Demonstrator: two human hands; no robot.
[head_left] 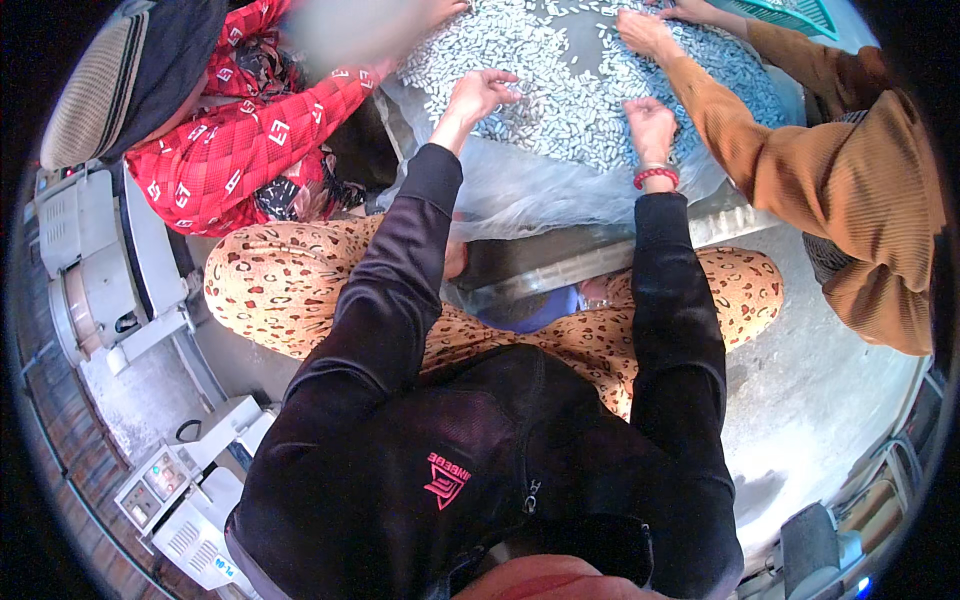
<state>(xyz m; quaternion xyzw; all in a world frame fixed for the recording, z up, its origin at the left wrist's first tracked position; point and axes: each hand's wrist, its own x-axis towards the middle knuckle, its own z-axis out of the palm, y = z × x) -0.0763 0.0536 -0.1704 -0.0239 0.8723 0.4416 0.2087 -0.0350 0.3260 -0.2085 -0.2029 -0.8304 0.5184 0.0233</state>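
Note:
Small oblong white pieces (560, 110) lie thickly spread over a table covered with a clear plastic sheet (540, 195); toward the right they look bluish in shade. What the pieces are cannot be made out. Over the near left part of the spread is my left hand (478, 97), its fingers stretched to the right and apart, with nothing seen between them. Farther right, near the sheet's front edge, my right hand (651, 128) has its fingers curled in among the pieces. Whatever they may hold is hidden. A red bracelet (656, 178) circles my right wrist.
Close on my left sits a person in a red patterned sleeve (250, 150), reaching onto the table. A co-worker's brown sleeve (720, 125) reaches in at right, near my right hand. A teal basket (800, 14) stands at the far right. Grey machines (95, 270) are at left.

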